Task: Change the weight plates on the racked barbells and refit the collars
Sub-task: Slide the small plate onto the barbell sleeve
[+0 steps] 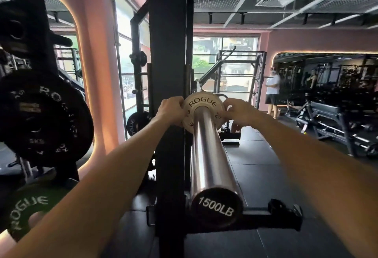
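Note:
A chrome barbell sleeve points straight at me, its black end cap reading 1500LB. Far along the sleeve sits a small white plate marked ROGUE, close to the black rack upright. My left hand grips the plate's left edge. My right hand grips its right edge, fingers curled over the rim. No collar shows on the sleeve.
Black plates and a green ROGUE plate hang on storage pegs at the left. The rack's foot crosses the dark floor mats below the sleeve. A person in a white shirt stands far right beside benches and machines.

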`<action>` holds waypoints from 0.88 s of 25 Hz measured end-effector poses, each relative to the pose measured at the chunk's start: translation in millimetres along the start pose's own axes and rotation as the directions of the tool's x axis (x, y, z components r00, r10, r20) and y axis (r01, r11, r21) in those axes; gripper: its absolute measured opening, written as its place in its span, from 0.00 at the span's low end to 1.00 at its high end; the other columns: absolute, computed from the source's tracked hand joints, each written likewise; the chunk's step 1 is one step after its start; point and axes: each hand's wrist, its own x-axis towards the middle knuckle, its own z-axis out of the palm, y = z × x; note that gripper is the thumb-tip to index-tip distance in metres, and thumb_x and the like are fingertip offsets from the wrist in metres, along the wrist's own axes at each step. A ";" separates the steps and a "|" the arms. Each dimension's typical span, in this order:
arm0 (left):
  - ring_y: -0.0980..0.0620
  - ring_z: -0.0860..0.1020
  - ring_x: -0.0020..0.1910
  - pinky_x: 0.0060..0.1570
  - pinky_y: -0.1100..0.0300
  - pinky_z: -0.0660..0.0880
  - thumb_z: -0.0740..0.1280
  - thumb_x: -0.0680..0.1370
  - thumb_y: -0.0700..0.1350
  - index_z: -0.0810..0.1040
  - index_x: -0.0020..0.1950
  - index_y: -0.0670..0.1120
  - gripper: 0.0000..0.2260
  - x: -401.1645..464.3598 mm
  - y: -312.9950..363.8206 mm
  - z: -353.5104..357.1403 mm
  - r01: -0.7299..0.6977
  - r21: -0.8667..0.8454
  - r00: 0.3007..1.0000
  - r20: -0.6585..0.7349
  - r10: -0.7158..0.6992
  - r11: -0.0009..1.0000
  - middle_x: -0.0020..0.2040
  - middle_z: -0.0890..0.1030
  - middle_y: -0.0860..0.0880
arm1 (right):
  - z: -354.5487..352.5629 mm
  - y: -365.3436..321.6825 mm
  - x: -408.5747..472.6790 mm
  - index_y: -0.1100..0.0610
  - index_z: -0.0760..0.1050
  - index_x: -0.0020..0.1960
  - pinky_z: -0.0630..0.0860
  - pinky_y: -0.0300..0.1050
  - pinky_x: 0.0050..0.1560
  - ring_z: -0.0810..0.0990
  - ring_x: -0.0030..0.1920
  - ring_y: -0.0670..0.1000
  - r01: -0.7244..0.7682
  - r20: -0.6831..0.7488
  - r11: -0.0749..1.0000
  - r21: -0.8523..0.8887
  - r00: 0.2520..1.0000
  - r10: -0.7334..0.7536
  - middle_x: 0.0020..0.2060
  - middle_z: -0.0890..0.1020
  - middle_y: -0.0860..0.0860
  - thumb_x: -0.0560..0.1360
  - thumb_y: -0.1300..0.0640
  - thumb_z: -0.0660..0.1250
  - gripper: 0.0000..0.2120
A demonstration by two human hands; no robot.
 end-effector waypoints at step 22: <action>0.43 0.78 0.45 0.39 0.52 0.75 0.68 0.76 0.52 0.69 0.56 0.43 0.17 45.0 -22.3 33.1 0.118 0.042 0.993 -0.033 -0.117 0.992 0.46 0.77 0.45 | 5.1 32.3 70.4 0.55 0.70 0.52 0.75 0.41 0.25 0.84 0.31 0.53 -0.068 -0.006 0.993 -0.093 0.998 0.068 0.42 0.83 0.54 0.76 0.43 0.66 0.15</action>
